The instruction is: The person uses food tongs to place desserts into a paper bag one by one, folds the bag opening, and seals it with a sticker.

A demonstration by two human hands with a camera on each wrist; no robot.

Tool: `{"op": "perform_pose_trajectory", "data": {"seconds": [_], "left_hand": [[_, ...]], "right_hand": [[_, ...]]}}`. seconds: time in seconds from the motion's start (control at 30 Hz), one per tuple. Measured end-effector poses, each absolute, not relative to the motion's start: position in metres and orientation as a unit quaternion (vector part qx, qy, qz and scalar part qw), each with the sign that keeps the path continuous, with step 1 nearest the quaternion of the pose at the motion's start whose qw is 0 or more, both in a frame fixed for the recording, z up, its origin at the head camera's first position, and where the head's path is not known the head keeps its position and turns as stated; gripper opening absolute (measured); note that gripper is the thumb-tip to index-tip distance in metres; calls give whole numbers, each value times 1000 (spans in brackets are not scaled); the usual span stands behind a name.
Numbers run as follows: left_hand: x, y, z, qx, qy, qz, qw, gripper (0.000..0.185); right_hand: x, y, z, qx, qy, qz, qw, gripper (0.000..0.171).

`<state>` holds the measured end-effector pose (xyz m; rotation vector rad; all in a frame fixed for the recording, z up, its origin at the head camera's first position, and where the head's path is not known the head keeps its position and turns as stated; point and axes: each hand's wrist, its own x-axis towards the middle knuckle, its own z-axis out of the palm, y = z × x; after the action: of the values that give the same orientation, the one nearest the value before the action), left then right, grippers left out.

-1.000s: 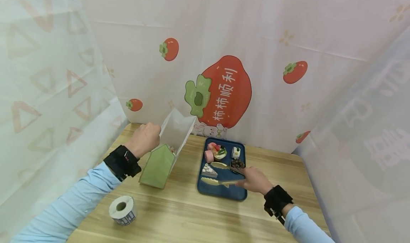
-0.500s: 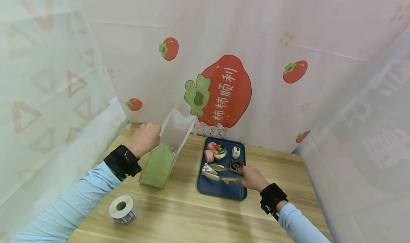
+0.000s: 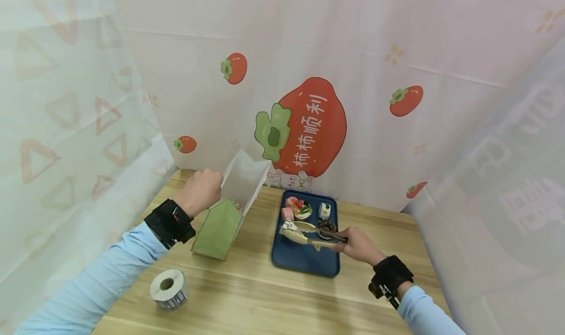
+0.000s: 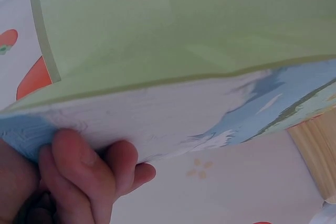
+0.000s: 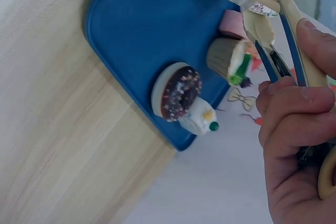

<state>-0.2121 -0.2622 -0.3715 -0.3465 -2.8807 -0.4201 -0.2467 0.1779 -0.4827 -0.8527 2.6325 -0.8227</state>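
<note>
My left hand (image 3: 200, 193) grips the rim of a green paper bag (image 3: 216, 232) that stands with its white inside facing up; its curled fingers (image 4: 86, 166) lie against the printed side, and the thumb is hidden. With my right hand (image 3: 358, 245) I hold cream-tipped tongs (image 3: 297, 237) over a blue tray (image 3: 304, 266). Between the tong tips is a white-topped cake slice (image 3: 289, 224), apparently raised above the tray. A chocolate donut (image 5: 181, 93) with sprinkles lies below the tongs, touching a small white cake (image 5: 198, 118). Something inside the bag shows only in part.
A fruit-topped cupcake (image 3: 302, 210) and a pink piece (image 3: 287, 213) sit at the tray's far left. On the wooden table (image 3: 247, 296), a roll of labels (image 3: 168, 290) stands at front left. A printed cloth (image 3: 366, 178) hangs behind.
The tongs in my right hand have come together on the cake slice and raised it from its spot on the tray. My left hand stays at the bag.
</note>
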Motion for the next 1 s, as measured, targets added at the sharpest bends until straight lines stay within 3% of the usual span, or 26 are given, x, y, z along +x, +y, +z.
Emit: {"op": "perform_pose_trajectory", "data": {"seconds": [0.23, 0.5, 1.0], "left_hand": [[-212, -262, -371, -118, -978, -139, 105, 27], [-212, -262, -371, -122, -977, -132, 112, 28], [-214, -262, -372, -131, -975, -133, 120, 33]], "right_hand": [[-238, 190, -454, -301, 890, -320, 123, 25], [-229, 195, -415, -283, 906, -301, 90, 49], [-247, 158, -332, -340, 888, -301, 77, 38]]}}
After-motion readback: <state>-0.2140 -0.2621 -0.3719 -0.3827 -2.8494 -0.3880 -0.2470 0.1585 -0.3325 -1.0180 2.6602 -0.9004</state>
